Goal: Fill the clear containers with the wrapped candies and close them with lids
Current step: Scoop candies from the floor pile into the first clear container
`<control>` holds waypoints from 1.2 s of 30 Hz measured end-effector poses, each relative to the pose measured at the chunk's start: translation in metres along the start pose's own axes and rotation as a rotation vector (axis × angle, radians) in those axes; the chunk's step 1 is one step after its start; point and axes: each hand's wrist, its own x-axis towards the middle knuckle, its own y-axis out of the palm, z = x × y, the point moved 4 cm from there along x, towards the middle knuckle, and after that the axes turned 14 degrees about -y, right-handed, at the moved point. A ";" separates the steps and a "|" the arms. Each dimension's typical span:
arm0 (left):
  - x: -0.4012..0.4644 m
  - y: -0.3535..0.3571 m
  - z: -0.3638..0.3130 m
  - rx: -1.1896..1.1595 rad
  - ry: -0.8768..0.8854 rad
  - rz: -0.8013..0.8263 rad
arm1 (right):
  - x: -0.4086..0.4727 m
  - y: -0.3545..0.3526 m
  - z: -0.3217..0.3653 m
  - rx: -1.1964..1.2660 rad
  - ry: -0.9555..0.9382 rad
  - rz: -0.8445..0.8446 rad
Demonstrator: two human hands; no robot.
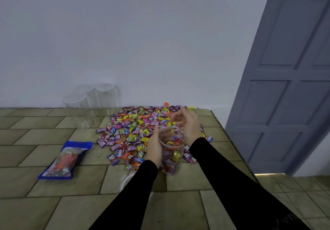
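Observation:
My left hand (pixel 155 149) grips a clear container (pixel 172 151) that is well filled with wrapped candies. It stands at the near edge of a wide heap of colourful wrapped candies (pixel 135 128) on the tiled counter. My right hand (pixel 189 124) hovers just above and behind the container's open mouth, fingers loosely curled; whether it holds a candy is unclear. Three empty clear containers with lids on (pixel 78 110) stand at the back left by the wall. A white lid (pixel 125 182) lies on the counter, mostly hidden under my left forearm.
A blue bag of candies (pixel 65 160) lies flat to the left of the heap. The tiled counter (pixel 44 194) ends at its right edge near my right arm. A grey-blue door (pixel 289 86) stands beyond that edge. A white wall backs the counter.

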 end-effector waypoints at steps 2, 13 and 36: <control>-0.007 -0.003 -0.009 0.091 0.057 -0.032 | 0.006 -0.007 0.003 0.026 0.024 -0.028; -0.052 0.092 -0.064 0.963 0.666 -0.302 | 0.019 -0.085 -0.049 -0.209 0.156 -0.069; 0.082 0.074 0.107 1.714 0.207 -0.625 | 0.006 -0.131 -0.144 -1.241 0.037 0.651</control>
